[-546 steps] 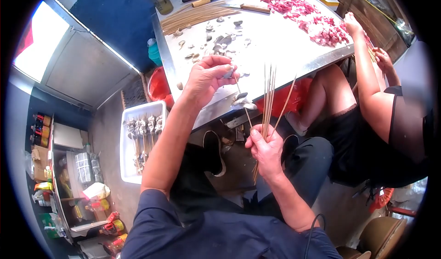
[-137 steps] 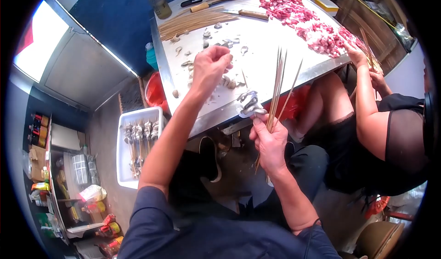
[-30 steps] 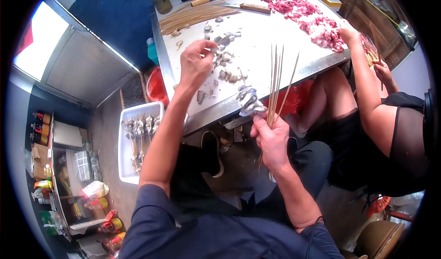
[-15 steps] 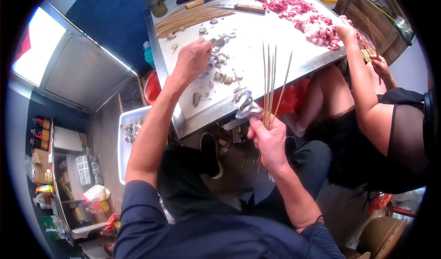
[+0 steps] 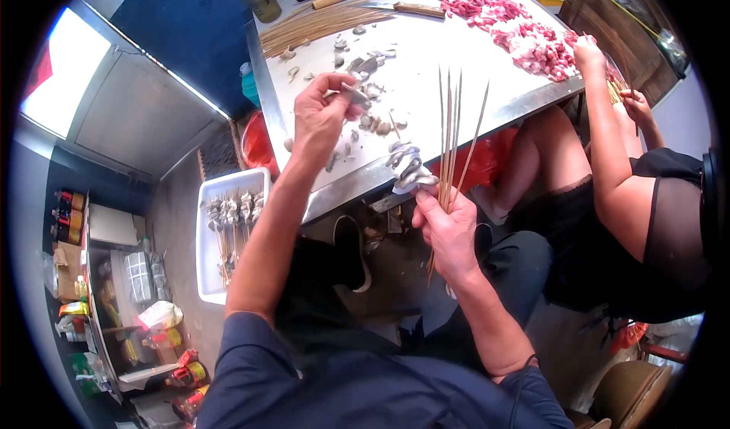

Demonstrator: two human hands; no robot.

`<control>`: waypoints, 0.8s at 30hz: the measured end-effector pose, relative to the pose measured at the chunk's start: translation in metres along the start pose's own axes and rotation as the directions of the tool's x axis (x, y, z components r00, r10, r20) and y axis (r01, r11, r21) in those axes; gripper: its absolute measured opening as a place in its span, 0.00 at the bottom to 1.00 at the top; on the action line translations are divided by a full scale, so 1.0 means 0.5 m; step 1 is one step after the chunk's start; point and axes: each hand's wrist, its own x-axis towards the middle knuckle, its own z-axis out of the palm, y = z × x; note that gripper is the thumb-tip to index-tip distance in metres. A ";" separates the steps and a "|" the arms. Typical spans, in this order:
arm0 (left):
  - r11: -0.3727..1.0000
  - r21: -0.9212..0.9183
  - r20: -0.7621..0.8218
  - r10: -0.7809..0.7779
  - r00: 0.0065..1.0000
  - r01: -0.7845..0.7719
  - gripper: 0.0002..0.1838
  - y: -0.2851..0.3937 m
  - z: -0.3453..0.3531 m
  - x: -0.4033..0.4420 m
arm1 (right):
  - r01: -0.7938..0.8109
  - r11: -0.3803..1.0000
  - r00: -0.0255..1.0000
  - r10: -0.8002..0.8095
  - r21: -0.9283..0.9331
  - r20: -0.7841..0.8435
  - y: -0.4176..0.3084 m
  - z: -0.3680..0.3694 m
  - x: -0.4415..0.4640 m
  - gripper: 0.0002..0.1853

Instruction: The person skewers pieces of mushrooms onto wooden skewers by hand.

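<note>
My left hand point(image 5: 323, 113) is just above the white table top, its thumb and fingers pinching a soft grey piece point(image 5: 356, 94). Whether this is meat or mushroom I cannot tell. More grey pieces point(image 5: 372, 123) lie scattered beside and beyond that hand. In my right hand point(image 5: 450, 231), closed in front of the table edge, is a bunch of thin skewers point(image 5: 449, 140), mostly bare and pointing up. One skewer in that grip carries several folded grey-white pieces point(image 5: 411, 169), threaded close above my thumb, with its tip sticking out past them.
A white tray point(image 5: 204, 265) at my left holds loaded skewers point(image 5: 239, 208). Across the table point(image 5: 426, 56) lie bare skewers point(image 5: 304, 32), a knife point(image 5: 414, 9) and chopped red meat point(image 5: 475, 3). On the right, another person's hand point(image 5: 589, 55) is at the meat. A glass jar point(image 5: 262, 7) stands at the back corner.
My left hand has lifted from the scattered pieces, turned and come slightly nearer, now with a grey piece showing in its fingers. My right hand has hardly moved. The tray shows more fully.
</note>
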 end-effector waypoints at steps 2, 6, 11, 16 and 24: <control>0.909 -0.378 0.073 -0.161 0.984 0.177 0.09 0.015 0.019 -0.039 | -0.010 1.000 1.000 0.010 -0.020 0.008 0.002 0.001 -0.002 0.04; 0.778 -0.577 0.161 -0.189 0.969 0.247 0.07 0.032 0.036 -0.069 | -0.001 1.000 1.000 0.001 -0.031 0.019 0.002 0.003 -0.004 0.04; 0.662 -0.692 0.196 -0.210 0.958 0.287 0.05 0.036 0.044 -0.075 | -0.026 0.999 1.000 0.027 -0.046 0.014 -0.001 0.004 -0.006 0.05; 0.638 -0.712 0.190 -0.228 0.955 0.294 0.04 0.045 0.045 -0.079 | -0.019 0.999 0.999 0.020 -0.043 0.028 0.007 0.005 -0.004 0.04; 0.723 -0.637 0.197 -0.184 0.963 0.269 0.01 0.041 0.039 -0.084 | -0.011 0.998 1.000 0.012 -0.063 0.015 -0.002 0.005 -0.007 0.05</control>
